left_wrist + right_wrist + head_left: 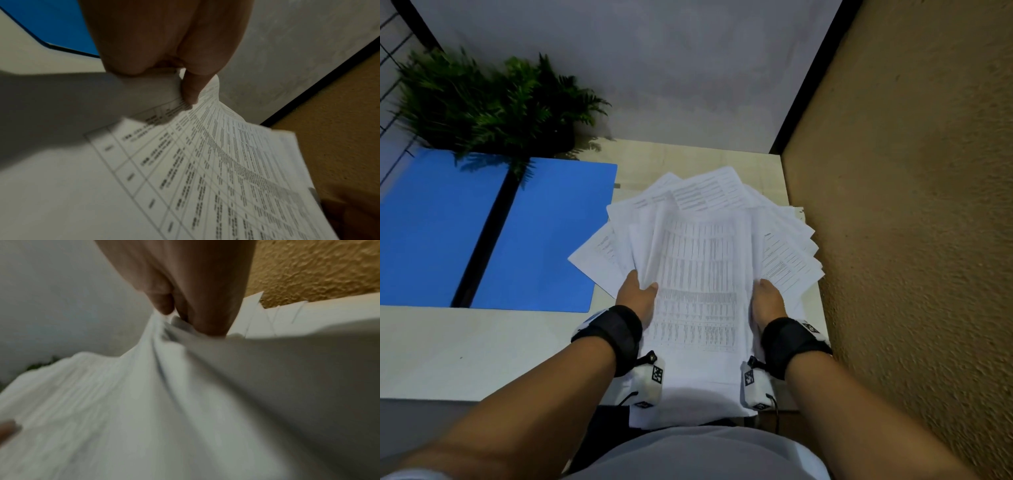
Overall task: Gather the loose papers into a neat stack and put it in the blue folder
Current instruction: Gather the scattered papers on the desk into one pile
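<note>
A fanned bundle of white printed papers [702,260] is raised off the pale table, its near end drooping toward my body. My left hand [637,294] grips the bundle's left edge, thumb on the top sheet. My right hand [766,298] grips the right edge. In the left wrist view my left hand [185,84] pinches the papers [205,162], thumb pressing a sheet with a printed table. In the right wrist view my right hand [185,311] pinches the bunched papers [164,402]. The blue folder [482,229] lies open and flat on the table to the left.
A potted fern [493,102] stands at the back left, its fronds overhanging the folder's far edge. A rough tan wall [914,205] runs close along the right side of the table [448,349]. A grey wall closes the back.
</note>
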A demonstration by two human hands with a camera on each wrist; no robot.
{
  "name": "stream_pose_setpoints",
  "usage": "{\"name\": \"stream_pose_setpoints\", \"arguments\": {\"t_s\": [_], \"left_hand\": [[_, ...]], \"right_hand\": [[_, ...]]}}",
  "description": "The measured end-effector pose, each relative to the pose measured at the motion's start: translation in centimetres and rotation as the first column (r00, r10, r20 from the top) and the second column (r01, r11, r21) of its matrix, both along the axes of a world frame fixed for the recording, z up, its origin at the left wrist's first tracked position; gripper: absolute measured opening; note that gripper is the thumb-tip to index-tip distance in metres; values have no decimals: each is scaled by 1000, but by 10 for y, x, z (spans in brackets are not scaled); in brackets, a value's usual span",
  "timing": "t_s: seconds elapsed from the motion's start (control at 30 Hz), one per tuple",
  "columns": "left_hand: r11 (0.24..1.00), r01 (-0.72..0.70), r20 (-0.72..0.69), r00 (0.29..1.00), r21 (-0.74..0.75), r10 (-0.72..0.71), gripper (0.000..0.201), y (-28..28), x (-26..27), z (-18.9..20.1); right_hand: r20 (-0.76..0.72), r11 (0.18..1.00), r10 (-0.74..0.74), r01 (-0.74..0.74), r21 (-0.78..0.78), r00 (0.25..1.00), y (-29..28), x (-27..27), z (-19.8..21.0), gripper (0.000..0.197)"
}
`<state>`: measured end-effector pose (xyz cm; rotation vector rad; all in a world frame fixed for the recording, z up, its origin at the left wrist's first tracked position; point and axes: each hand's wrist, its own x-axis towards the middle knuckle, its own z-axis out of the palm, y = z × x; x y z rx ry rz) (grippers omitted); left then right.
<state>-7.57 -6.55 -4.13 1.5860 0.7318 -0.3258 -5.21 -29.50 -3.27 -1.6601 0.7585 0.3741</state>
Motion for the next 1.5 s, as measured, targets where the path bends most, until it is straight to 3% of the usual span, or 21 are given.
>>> {"name": "stream_pose_setpoints", "arguments": {"t_s": [0.07,0.1,0.13,0.2,0.27,0.37,0.43,0.5,0.57,0.63,0.87,0.93,1.03,1.13,1.23,1.3,1.4,1.5], "left_hand": [[996,32,-9,999,-80,-33,59,0,-1,5],[991,62,-6,998,-119,-63,64,-3,-2,11],[981,111,19,994,-157,-109,61,-7,-2,14],[966,200,81,979,-163,-189,47,-15,0,20],[964,223,167,966,-145,-199,51,-16,5,21],[967,244,211,951,-74,-224,62,-11,15,18],[998,67,197,978,4,-67,45,-5,29,19],[970,-74,171,985,233,35,36,8,47,18],[892,-16,9,1000,452,13,51,21,60,18],[915,-9,-49,998,404,31,54,27,67,15],[911,-174,189,976,375,109,26,25,55,9],[935,-118,156,985,334,68,21,26,47,1],[978,79,123,987,192,-104,26,22,37,5],[970,102,144,980,219,-135,31,23,41,11],[976,-115,212,974,183,75,22,35,61,13],[913,-72,194,981,403,-8,10,48,82,17],[781,87,75,983,619,-169,35,60,114,31],[769,288,-86,952,571,-293,65,64,134,31]], "right_hand": [[-57,986,-67,75,146,996,-3,3,-2,93],[-64,980,-9,21,196,998,-2,0,3,101],[-51,970,71,-57,238,996,1,-2,7,97],[24,956,156,-157,247,987,1,-8,11,58],[56,968,92,-103,230,994,-5,-11,9,45],[8,990,32,-33,140,999,-22,-8,3,51],[-39,993,4,1,118,999,-33,-5,-2,53],[-47,996,-3,7,92,999,-41,-1,-7,56],[-34,996,30,-27,85,999,-43,4,-9,62],[-19,991,71,-69,118,997,-44,8,-10,67],[-8,951,185,-177,255,983,-27,16,3,55],[-6,936,200,-189,296,980,-22,17,6,53],[-17,920,234,-216,326,972,-16,15,7,46],[-1,961,162,-157,228,987,-20,11,2,57],[30,980,5,-11,197,1000,-34,9,0,61],[70,984,-90,78,162,994,-45,8,4,66],[64,992,-124,122,34,990,-60,6,7,66],[-27,992,-116,115,-47,993,-66,6,2,46]]}}
